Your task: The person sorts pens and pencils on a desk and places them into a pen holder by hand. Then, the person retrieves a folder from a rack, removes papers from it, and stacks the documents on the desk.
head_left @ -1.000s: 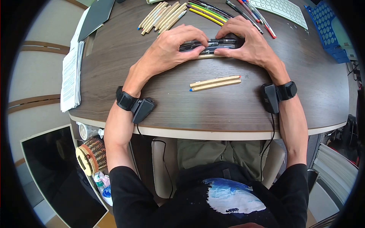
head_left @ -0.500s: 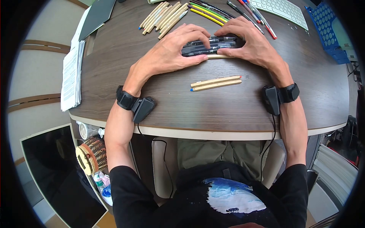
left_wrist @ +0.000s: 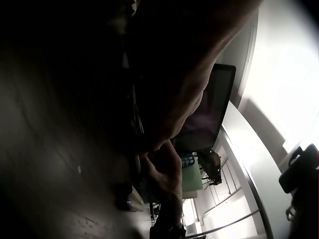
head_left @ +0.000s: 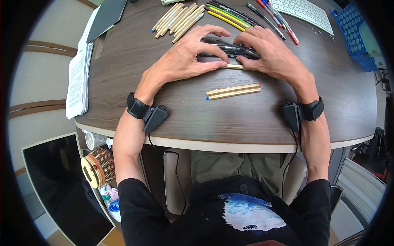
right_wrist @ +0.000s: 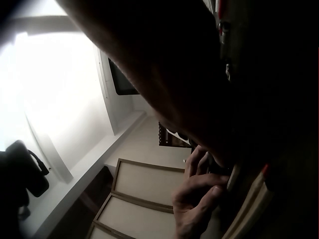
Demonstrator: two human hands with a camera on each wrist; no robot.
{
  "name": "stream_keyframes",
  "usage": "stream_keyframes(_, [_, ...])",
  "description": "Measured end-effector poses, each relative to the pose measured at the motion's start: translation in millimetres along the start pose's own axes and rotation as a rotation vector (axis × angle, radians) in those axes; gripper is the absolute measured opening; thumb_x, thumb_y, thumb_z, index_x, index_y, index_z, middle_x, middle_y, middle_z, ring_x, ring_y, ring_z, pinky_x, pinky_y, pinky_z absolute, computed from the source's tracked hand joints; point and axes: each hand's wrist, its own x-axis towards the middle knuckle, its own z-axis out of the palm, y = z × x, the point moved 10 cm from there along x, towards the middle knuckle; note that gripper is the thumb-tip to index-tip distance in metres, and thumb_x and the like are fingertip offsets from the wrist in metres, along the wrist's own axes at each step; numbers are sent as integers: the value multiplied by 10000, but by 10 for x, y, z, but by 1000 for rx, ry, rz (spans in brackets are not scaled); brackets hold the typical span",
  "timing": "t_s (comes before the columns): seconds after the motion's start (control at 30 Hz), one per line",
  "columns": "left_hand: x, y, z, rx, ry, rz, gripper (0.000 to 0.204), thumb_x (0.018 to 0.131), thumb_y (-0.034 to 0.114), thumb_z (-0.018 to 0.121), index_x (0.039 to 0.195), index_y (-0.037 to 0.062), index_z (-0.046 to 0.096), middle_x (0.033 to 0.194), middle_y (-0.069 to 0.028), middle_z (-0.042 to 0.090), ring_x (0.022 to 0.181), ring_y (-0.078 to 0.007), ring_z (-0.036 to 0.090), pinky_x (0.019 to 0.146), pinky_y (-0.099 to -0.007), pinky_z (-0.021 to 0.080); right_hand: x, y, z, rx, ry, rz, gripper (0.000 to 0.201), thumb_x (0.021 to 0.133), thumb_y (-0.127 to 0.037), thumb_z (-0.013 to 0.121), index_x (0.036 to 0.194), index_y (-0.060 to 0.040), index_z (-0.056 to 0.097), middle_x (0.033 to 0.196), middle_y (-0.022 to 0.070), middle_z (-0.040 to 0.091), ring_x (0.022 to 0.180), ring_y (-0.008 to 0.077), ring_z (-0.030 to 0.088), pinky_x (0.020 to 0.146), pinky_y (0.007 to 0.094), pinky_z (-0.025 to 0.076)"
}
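Several black pens (head_left: 221,48) lie bunched between the two hands in the head view, slanted and blurred. Around their right ends curl the fingers of my right hand (head_left: 274,53). My left hand (head_left: 186,55) arches over the left ends, its thumb and index fingertip pinching a wooden pencil (head_left: 242,67) on the near side of the pens. Closer to the person, two wooden colored pencils (head_left: 233,91) lie side by side, one red-tipped and one blue-tipped. Both wrist views are dark; the right one shows the left hand (right_wrist: 197,204) by a pencil.
At the back of the desk (head_left: 172,123) lie a group of wooden pencils (head_left: 177,20), yellow, green and dark pencils (head_left: 226,19), and red, blue and black pens (head_left: 283,24). A keyboard (head_left: 304,14) and blue basket (head_left: 355,37) stand right; stacked papers (head_left: 77,82) lie left.
The black pens have tilted from a level row into a slanted bunch. My left index finger has come down from the pens toward the thumb. The right hand has shifted slightly toward the person.
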Motion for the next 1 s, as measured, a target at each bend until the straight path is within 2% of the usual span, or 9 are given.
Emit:
stream_keyframes(0.17, [32,-42,-69,-37,68,-58,169,933,142,833,1095,98,814,1413,-62,687,1326,-268,643,1110,-420,523,20,-13,-4,-65,-53,25,314,924,-242,806,1132,-38,690,1113,125,713,1163,315,654,1081,441,461])
stream_keyframes(0.33, [35,-97,-59,-77,78,-78,138,950,37,780,1083,71,790,1280,-65,755,1206,-255,710,1004,-377,580,7,-144,-77,-166,133,-117,309,911,-254,820,1098,-42,694,1082,115,725,1150,310,670,1063,440,467])
stream_keyframes(0.47, [44,-41,-27,-106,59,-75,137,947,36,782,1079,71,791,1307,-65,745,1218,-263,706,1022,-390,577,34,-197,-55,-142,94,-75,340,906,-254,854,1098,-45,667,1073,142,707,1116,334,652,1067,443,469])
stream_keyframes(0.53, [38,-19,-38,-88,87,-22,151,933,40,794,1080,78,796,1341,-63,732,1246,-265,694,1047,-400,565,52,-280,-49,-215,61,-88,286,902,-244,815,1044,-38,677,972,105,716,1036,296,695,995,428,489])
stream_keyframes(0.73, [35,44,-104,-49,137,-2,175,916,32,791,1080,92,801,1367,-59,714,1294,-260,666,1086,-413,538,24,-202,53,-306,-26,49,230,923,-222,748,997,-42,626,919,112,694,941,294,681,896,431,490])
stream_keyframes(0.87, [37,37,-148,-25,170,-2,171,924,30,776,1081,91,801,1358,-60,715,1292,-259,666,1086,-407,537,20,-209,60,-335,5,65,232,940,-236,740,986,-48,612,907,111,688,938,295,682,895,431,495])
stream_keyframes(1.0, [24,-5,-151,3,166,-21,164,933,36,761,1084,88,799,1317,-59,715,1255,-257,670,1062,-409,541,23,-233,-5,-296,94,1,226,951,-233,736,1004,-49,617,922,110,684,961,305,682,899,440,505])
